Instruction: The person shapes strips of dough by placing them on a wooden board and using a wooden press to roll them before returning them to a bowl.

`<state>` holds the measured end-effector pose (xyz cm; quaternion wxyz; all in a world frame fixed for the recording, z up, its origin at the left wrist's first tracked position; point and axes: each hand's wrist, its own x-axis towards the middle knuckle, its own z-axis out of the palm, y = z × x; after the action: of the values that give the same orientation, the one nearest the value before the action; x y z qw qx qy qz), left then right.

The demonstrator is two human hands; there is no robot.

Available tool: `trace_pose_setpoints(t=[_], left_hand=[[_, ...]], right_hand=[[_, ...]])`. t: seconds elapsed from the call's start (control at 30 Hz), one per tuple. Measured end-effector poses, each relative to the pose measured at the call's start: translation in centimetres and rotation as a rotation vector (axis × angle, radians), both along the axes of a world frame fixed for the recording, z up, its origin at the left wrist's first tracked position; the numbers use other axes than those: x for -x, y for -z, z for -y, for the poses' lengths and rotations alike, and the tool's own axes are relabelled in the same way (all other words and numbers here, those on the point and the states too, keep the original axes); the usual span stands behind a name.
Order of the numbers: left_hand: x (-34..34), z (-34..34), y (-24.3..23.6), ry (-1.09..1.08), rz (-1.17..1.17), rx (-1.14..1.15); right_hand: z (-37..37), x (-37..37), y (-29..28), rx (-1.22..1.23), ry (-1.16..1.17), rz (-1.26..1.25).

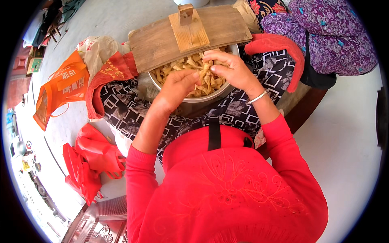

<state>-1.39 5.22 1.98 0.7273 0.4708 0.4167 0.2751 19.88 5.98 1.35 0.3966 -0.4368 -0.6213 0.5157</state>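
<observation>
A round metal basin [221, 95] on my lap holds many tan, twisted strips [202, 88] that look like food. Above its near half my two hands face each other. My left hand [178, 86] is closed, thumb and forefinger pressed together at one tan strip. My right hand [235, 69], with a pale bangle [257, 97] on its wrist, pinches a tan strip [206, 69] between thumb and fingers. Both hands seem to be on this same strip, though the fingertips partly cover it. A wooden board [150, 38] with an upright block [186, 15] lies across the basin's far side.
A black-and-white patterned cloth [125, 109] and red cloth [279, 40] surround the basin. Left of it are an orange bag [65, 87] and red bags [91, 154] on the floor. Another person's purple patterned clothing [332, 36] is close at the upper right.
</observation>
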Motion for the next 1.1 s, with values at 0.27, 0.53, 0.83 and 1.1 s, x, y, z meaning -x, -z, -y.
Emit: trace_pose_setpoints(t=[0.27,0.53,0.83,1.1], left_hand=[[0.8,-3.2,-0.5,0.072,0.268,0.319],[1.6,-3.7,-0.7,0.041,0.119,0.254],[2.2,-6.4,-0.4,0.047,0.119,0.292],[5.2,-7.0,-0.3,0.023,0.267,0.264]], right_hand=[[-2.1,0.1,-3.7,0.358,-0.198,-0.161],[-3.4,-2.0,-3.1,0.439,-0.213,-0.213],[-4.5,-1.1,-3.3,0.158,-0.119,0.056],[-5.5,-3.8,-3.8,-0.115,0.165,0.032]])
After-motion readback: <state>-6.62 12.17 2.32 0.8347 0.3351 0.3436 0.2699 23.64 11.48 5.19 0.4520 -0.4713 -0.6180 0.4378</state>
